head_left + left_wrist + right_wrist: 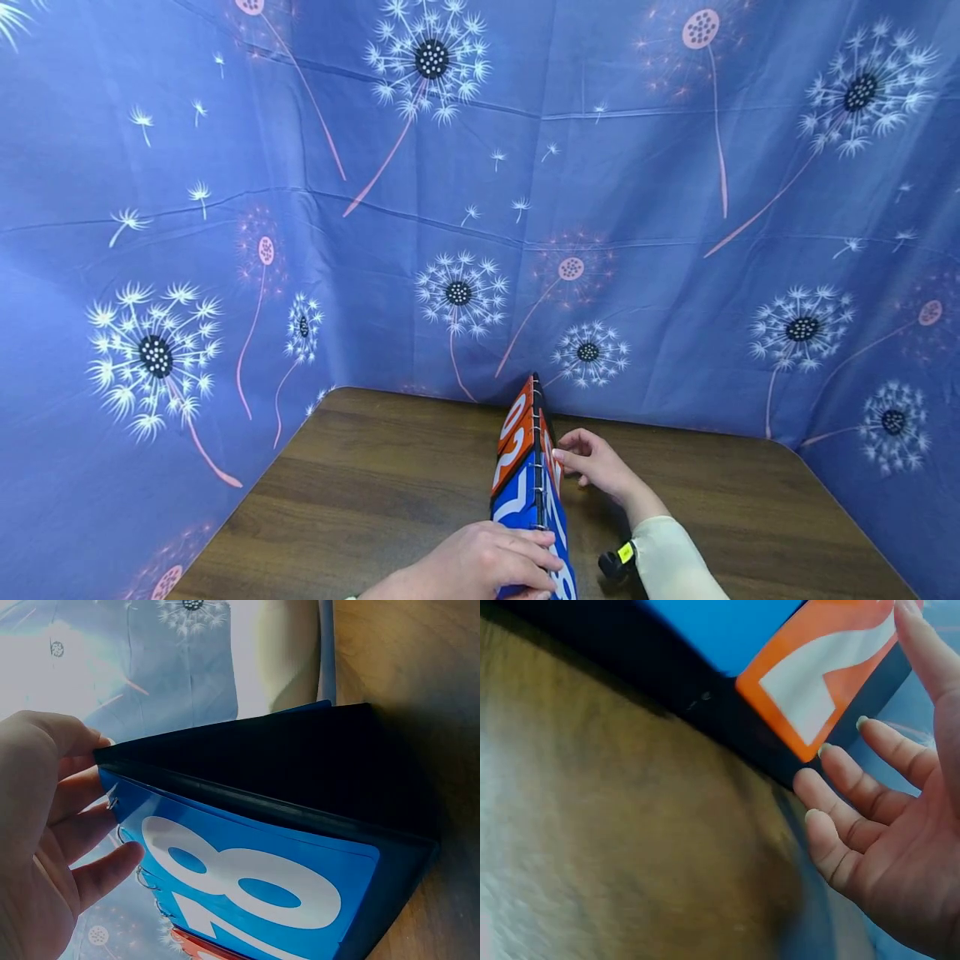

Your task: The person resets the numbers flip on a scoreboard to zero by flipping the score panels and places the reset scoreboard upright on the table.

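A tabletop flip scoreboard (516, 498) with blue and orange number cards on a black, tent-shaped stand is upright at the front middle, its ringed ridge running away from me. My left hand (483, 560) grips the near end of the ridge. In the left wrist view its fingers lie around the black top corner beside the metal rings, over a blue card (259, 847) with a white 8. My right hand (600, 471) is at the right face, fingers relaxed and apart. In the right wrist view its thumb tip overlaps the orange card (802, 690); the other fingertips are near the stand's edge.
The scoreboard stands on a brown wooden table (360, 483). Blue dandelion-print cloth (645, 308) hangs behind and along both sides. A small black device with a yellow label (625, 552) is at the right wrist, below a pale sleeve (671, 554).
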Motion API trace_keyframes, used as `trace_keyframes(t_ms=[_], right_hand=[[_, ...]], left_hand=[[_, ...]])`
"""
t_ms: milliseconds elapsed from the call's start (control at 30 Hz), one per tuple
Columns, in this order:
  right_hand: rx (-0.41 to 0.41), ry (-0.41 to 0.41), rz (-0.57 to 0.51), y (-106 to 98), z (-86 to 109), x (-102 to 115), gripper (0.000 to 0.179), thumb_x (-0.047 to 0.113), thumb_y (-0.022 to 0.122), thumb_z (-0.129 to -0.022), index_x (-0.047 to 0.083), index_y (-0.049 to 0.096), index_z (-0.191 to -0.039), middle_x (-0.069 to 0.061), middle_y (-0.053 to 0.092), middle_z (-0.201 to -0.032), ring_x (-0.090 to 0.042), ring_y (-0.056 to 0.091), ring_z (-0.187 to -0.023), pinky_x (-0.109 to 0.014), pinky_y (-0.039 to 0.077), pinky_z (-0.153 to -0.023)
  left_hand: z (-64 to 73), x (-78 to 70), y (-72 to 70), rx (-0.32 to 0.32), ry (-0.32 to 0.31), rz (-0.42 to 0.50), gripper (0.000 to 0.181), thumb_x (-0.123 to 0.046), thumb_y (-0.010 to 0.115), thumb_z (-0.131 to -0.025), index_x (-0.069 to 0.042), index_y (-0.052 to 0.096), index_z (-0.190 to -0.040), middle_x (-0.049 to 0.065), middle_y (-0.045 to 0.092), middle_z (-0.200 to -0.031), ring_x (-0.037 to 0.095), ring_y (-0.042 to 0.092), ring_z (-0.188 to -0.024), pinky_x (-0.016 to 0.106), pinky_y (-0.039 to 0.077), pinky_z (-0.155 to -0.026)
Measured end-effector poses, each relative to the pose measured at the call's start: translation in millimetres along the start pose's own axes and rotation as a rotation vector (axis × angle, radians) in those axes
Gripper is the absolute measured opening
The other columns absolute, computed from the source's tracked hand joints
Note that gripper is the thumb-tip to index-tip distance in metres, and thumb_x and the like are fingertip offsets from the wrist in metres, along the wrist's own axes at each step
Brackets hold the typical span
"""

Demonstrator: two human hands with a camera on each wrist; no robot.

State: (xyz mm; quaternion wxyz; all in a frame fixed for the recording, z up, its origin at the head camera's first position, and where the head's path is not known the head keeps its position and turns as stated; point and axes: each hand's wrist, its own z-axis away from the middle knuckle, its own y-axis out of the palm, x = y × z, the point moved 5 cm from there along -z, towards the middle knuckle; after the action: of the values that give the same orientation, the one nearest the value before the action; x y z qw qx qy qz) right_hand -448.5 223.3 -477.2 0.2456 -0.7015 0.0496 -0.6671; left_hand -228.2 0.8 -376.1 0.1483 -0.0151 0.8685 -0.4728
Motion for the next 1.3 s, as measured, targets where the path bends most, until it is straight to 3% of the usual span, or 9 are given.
trace_keyframes(t_ms=[100,300,433,633,833,1100,1300], right_hand=[[0.019,-0.005,-0.026,3,0.9,-5,0.047,0.034,0.074,-0.095,-0.001,0.059,-0.123,-0.012,0.071,-0.099,-0.025,0.071,-0.087,-0.03,0.052,-0.058],[0.001,-0.013,-0.005,4,2.3,-8,0.04,0.036,0.075,-0.093,0.003,0.066,-0.114,-0.004,0.07,-0.091,-0.022,0.065,-0.081,-0.032,0.052,-0.058],[-0.005,-0.021,-0.007,1,4.3,-10,0.034,0.032,0.074,-0.095,0.0,0.068,-0.104,-0.001,0.067,-0.085,-0.019,0.059,-0.072,-0.032,0.053,-0.058],[0.005,0.017,-0.081,-4,6.7,-19,0.03,0.03,0.07,-0.098,0.001,0.067,-0.093,0.001,0.067,-0.079,-0.014,0.061,-0.067,-0.028,0.054,-0.06],[0.003,-0.012,-0.111,-3,7.6,-18,0.034,0.03,0.068,-0.1,-0.004,0.068,-0.097,0.002,0.069,-0.081,-0.013,0.064,-0.069,-0.028,0.056,-0.062],[-0.131,0.029,-0.127,-6,7.1,-18,0.04,0.029,0.068,-0.1,-0.005,0.071,-0.121,-0.007,0.074,-0.1,-0.016,0.067,-0.079,-0.033,0.062,-0.068],[-0.109,0.07,-0.24,-18,10.2,-17,0.034,0.032,0.067,-0.101,0.0,0.072,-0.113,-0.002,0.073,-0.093,-0.015,0.069,-0.078,-0.03,0.062,-0.07]], left_hand=[[0.2,0.1,0.2,-0.006,-0.007,0.032,0.023,-0.019,0.062,-0.104,-0.01,0.075,-0.121,0.001,0.075,-0.128,0.005,0.057,-0.137,0.016,0.043,-0.111],[-0.4,-0.7,-0.3,-0.025,0.021,0.014,0.02,-0.019,0.063,-0.103,-0.01,0.075,-0.117,0.002,0.076,-0.126,0.007,0.058,-0.136,0.018,0.044,-0.111],[0.2,-0.5,-0.4,-0.012,0.007,0.009,0.022,-0.018,0.063,-0.103,-0.01,0.075,-0.119,0.0,0.075,-0.128,0.005,0.057,-0.137,0.017,0.043,-0.111],[1.7,0.0,0.5,0.012,0.0,0.005,0.023,-0.018,0.063,-0.103,-0.011,0.074,-0.122,-0.001,0.074,-0.13,0.004,0.056,-0.137,0.015,0.042,-0.112],[3.1,0.9,1.3,0.015,0.013,0.007,0.024,-0.021,0.064,-0.103,-0.011,0.074,-0.123,0.0,0.074,-0.13,0.006,0.056,-0.138,0.016,0.042,-0.113],[3.1,1.1,1.0,0.019,0.031,-0.033,0.025,-0.022,0.064,-0.103,-0.011,0.074,-0.123,-0.001,0.074,-0.129,0.006,0.057,-0.138,0.016,0.042,-0.112],[2.3,2.0,0.7,0.0,0.049,-0.031,0.022,-0.021,0.064,-0.103,-0.011,0.075,-0.119,0.0,0.075,-0.128,0.007,0.057,-0.137,0.018,0.042,-0.113]])
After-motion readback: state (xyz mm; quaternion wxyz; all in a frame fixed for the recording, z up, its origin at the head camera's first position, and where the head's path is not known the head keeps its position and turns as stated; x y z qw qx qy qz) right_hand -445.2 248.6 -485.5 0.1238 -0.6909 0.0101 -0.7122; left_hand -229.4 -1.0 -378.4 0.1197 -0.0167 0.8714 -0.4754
